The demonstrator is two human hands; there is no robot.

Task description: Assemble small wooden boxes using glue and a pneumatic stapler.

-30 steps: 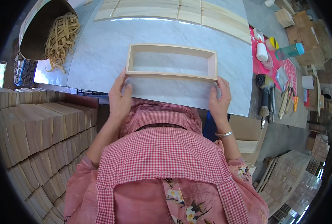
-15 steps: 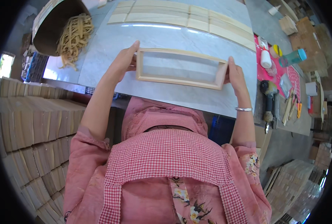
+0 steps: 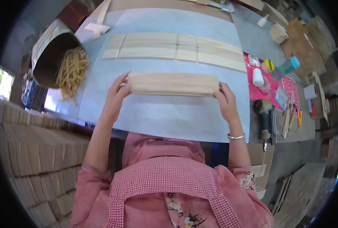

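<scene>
A pale wooden rectangular frame [image 3: 172, 84], blurred by motion, is held level above the table between my two hands. Its long flat outer side faces up, so the opening does not show. My left hand [image 3: 118, 93] grips the left end, fingers at the corner. At the other end my right hand [image 3: 226, 99] pinches the frame, thumb in front. Just beyond it, a row of flat wooden boards [image 3: 150, 45] lies side by side on the pale tabletop [image 3: 161, 117].
A tipped bucket [image 3: 49, 62] spills rubber bands [image 3: 72, 66] at the left. To the right, a pink mat [image 3: 254, 89] bears a white bottle [image 3: 257, 77] and a teal-lidded jar [image 3: 286, 68]. An air nailer [image 3: 265, 117] lies nearer. Wood stacks [image 3: 36, 152] stand left of me.
Both hands have turned the frame, so its opening is hidden and a long side shows. My view has also shifted, bringing more of the table's far part into sight.
</scene>
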